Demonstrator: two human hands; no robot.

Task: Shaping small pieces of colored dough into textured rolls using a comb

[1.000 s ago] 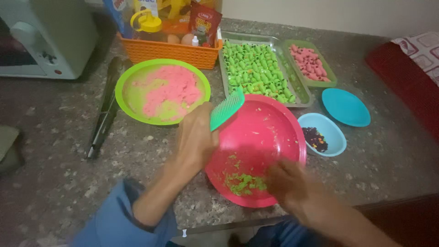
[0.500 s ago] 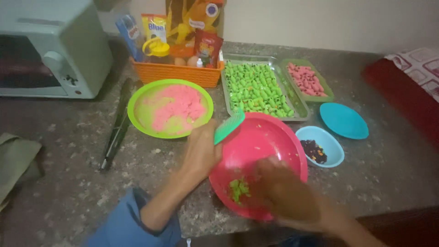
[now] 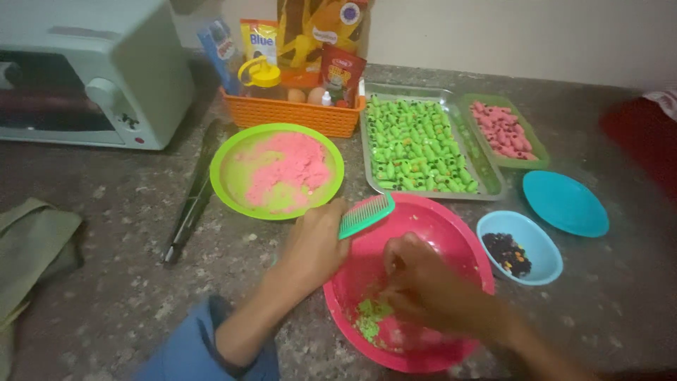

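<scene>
Our left hand (image 3: 314,247) grips a green comb (image 3: 367,215) at the rim of the pink bowl (image 3: 458,240); the comb points up and to the right. Our right hand (image 3: 423,286) is inside the bowl, fingers curled, pinching at the green dough (image 3: 370,317). The dough lies just left of it, closer to our right hand.

We see a glossy pink plastic bowl (image 3: 451,233) and a smooth teal plastic comb (image 3: 367,215) on a rough, speckled stone counter (image 3: 127,296). The baking tray (image 3: 486,173) looks like dull brushed metal, the basket (image 3: 293,113) like orange woven plastic, and the folded rag (image 3: 32,243) like matt cloth.
</scene>
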